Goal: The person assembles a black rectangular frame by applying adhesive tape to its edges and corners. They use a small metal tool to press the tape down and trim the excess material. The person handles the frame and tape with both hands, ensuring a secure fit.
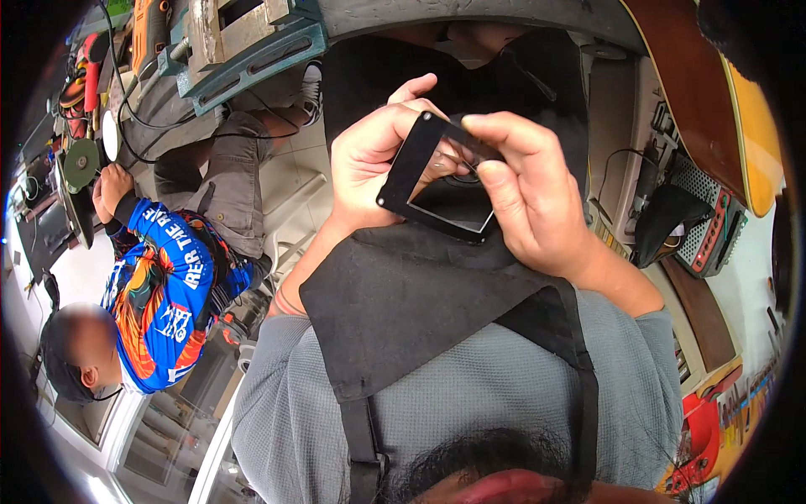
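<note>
A flat black frame (pixel 406 166) with a large four-sided opening and small light dots at its corners is held tilted in front of my apron. My left hand (pixel 365 155) grips it from behind and along its left side; some of its fingers show through the opening. From the right, my right hand (pixel 537 193) pinches the frame's upper right side between thumb and index finger. Whether a small, thin piece is also in this pinch I cannot make out. A black apron (pixel 420 302) covers my chest and lap below the frame.
At the left a person in a colourful blue shirt (pixel 180 277) works with their hands at a green disc (pixel 81 162). A blue-green vise (pixel 252 55) stands at the upper left. A guitar body (pixel 747 126) leans at the right, above a perforated metal box (pixel 697 210).
</note>
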The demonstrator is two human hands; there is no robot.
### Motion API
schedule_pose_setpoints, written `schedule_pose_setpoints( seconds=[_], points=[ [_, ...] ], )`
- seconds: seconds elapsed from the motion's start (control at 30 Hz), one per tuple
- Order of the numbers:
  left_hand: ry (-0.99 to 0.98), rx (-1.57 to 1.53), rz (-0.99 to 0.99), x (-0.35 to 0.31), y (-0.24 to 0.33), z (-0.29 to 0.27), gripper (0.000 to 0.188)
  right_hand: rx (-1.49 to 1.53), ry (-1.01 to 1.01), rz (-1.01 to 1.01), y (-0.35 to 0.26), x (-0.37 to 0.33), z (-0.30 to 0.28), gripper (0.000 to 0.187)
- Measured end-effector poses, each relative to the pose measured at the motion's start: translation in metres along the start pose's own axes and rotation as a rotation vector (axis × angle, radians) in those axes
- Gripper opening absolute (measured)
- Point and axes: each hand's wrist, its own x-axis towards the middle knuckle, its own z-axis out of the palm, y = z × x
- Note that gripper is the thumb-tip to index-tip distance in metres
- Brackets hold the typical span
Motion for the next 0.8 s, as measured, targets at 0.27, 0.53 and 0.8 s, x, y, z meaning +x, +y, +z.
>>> schedule_pose_setpoints(
  seconds=[0.27, 0.53, 0.8],
  points=[
    [-0.035, 0.110, -0.079, -0.008, -0.002, -0.005, 0.013, -0.094, 0.120, -0.065, 0.000, 0.001, -0.005, 0.042],
    [0.029, 0.131, 0.058, -0.009, -0.004, -0.004, 0.019, 0.090, 0.071, 0.118, -0.003, -0.002, -0.007, 0.050],
    [-0.049, 0.100, 0.094, -0.003, -0.003, -0.011, 0.019, 0.362, 0.074, 0.342, -0.009, 0.004, -0.014, 0.041]
  ],
)
